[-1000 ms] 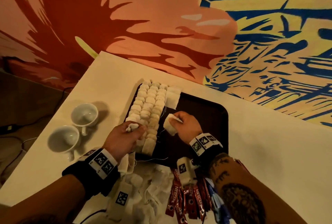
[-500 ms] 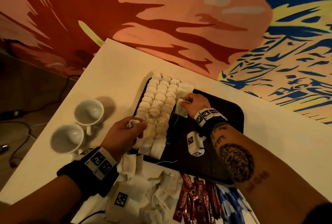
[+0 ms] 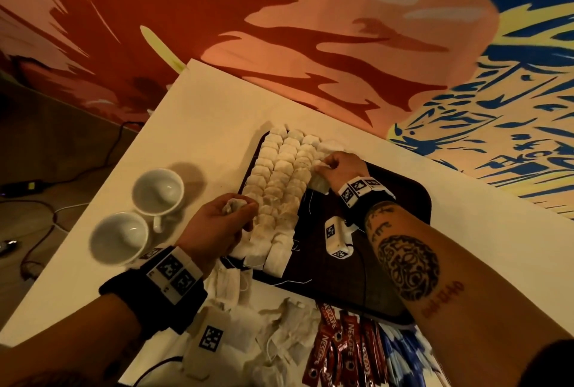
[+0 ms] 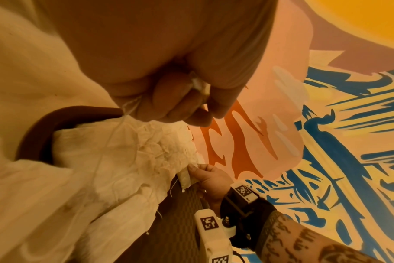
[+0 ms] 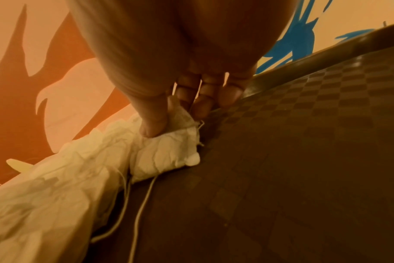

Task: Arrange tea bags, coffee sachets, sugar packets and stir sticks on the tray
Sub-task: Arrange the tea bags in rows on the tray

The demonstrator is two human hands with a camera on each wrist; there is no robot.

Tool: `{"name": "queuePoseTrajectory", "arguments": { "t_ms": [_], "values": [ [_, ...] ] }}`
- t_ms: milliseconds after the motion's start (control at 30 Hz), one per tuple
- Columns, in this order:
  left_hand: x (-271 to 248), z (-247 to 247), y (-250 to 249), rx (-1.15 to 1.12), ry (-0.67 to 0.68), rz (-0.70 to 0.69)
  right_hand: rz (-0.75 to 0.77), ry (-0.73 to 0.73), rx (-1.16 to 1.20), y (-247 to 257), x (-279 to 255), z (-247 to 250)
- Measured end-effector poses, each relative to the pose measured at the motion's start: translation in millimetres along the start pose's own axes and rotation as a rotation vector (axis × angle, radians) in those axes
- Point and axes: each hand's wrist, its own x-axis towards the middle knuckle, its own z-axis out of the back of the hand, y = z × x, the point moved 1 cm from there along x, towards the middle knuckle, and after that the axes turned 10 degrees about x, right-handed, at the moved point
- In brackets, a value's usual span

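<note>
Head: right hand (image 3: 337, 169) pinches tea bag (image 3: 320, 183) (beside rows).

The brand name NESCAFE is printed in white capitals along the red coffee sachets (image 3: 341, 352) lying on the worktop (image 3: 497, 262) below the tray. On one sachet, smaller lettering beneath the brand is seen but cannot be read. Square black-and-white coded markers are carried on the wristbands (image 3: 174, 275); no words are borne by them.

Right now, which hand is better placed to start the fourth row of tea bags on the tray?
Right. The right hand already pinches a tea bag beside the third row's far end; the left hand grips another at the tray's near-left side.
</note>
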Motion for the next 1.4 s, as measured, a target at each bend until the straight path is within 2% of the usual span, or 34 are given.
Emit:
{"name": "queuePoseTrajectory", "arguments": {
  "t_ms": [133,267,333,467,567,633,700,767,867,1000,1100,1267,1400],
  "values": [
    [-4,-3,-3,-0.056,0.025,0.0,0.009,-0.068,0.098,4,-6,8],
    [-13,-8,-10,-0.114,0.083,0.002,0.117,-0.133,0.252,24,-33,16],
    [-17,-13,-13,-0.104,0.106,-0.01,0.187,-0.063,0.37,36,-57,15],
    [-25,-22,-12,-0.129,0.152,-0.024,0.382,0.22,0.429,61,-120,11],
    [-32,-28,-8,-0.076,0.186,-0.063,0.47,0.304,0.433,65,-153,3],
    [-37,-31,-5,-0.064,0.198,-0.067,0.483,0.256,0.437,60,-164,-5],
    [-43,-35,-4,-0.082,0.174,-0.087,0.412,0.171,0.552,52,-170,-10],
    [-48,-37,-3,-0.06,0.089,-0.121,0.346,0.083,0.681,44,-176,-11],
    [-55,-38,2,-0.014,-0.024,-0.169,0.333,-0.016,0.769,32,-189,-12],
    [-66,-41,2,-0.045,-0.065,-0.258,0.327,0.037,0.764,22,-210,-14],
    [-69,-43,5,0.03,-0.084,-0.309,0.333,0.068,0.763,18,-218,-12],
    [-78,-51,5,0.11,-0.069,-0.38,0.322,-0.027,0.736,19,-222,-5],
    [-80,-52,6,0.12,-0.069,-0.345,0.349,-0.108,0.763,19,-224,1]
  ]
}}
